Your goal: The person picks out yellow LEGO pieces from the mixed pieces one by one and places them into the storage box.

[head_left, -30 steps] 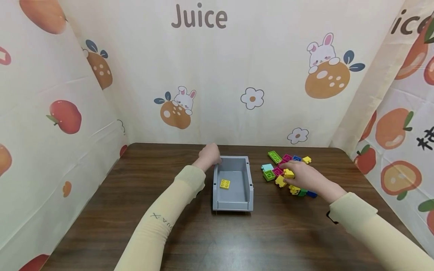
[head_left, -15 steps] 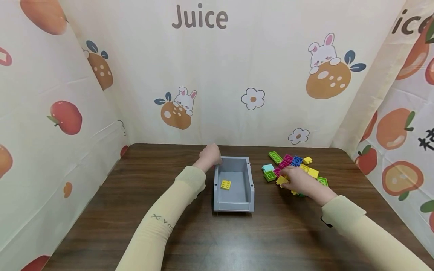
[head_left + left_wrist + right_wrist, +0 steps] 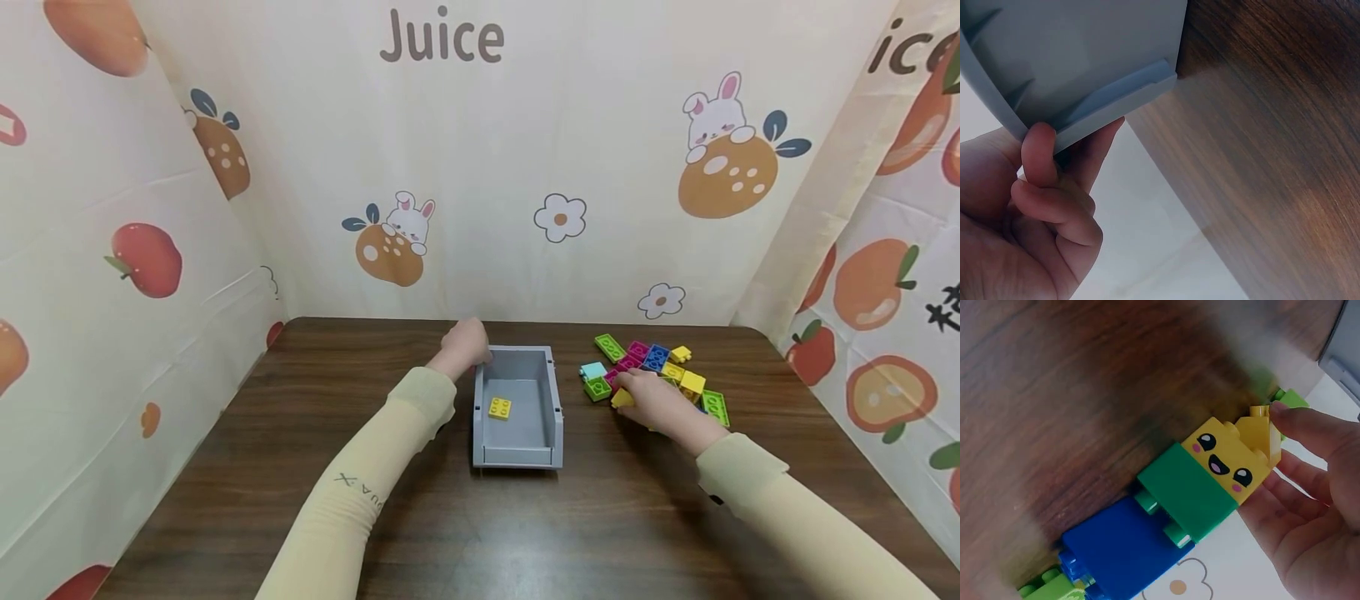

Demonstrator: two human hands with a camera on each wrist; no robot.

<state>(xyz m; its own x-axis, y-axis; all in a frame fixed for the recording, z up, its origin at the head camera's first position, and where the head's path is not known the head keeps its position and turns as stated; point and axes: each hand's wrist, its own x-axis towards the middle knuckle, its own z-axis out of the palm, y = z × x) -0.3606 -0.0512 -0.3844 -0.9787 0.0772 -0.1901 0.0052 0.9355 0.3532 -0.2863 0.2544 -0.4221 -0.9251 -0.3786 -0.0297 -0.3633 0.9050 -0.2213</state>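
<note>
A grey open-front bin (image 3: 519, 457) stands on the dark wooden table, with one yellow toy building brick (image 3: 499, 408) inside. At its far left corner my left hand (image 3: 463, 346) grips the rim; the left wrist view shows curled fingers (image 3: 1040, 156) at the wall. To the right, my right hand (image 3: 663, 404) is at the near side of a heap of toy bricks. Its thumb and fingers pinch a yellow brick (image 3: 1252, 434). Beside that brick lie a yellow face brick (image 3: 1225, 459), a green brick (image 3: 1188, 490) and a blue brick (image 3: 1125, 547). My hand hides part of the heap.
Around the right hand lie pink bricks (image 3: 628, 363), a blue studded brick (image 3: 656, 358), a light blue brick (image 3: 592, 372) and several green and yellow ones. A printed curtain (image 3: 480, 167) rises behind the table's far edge.
My right hand has moved left and slightly nearer over the heap, and its fingers have closed on a yellow brick. Bricks on the heap's right side are uncovered. The left hand stays at the bin.
</note>
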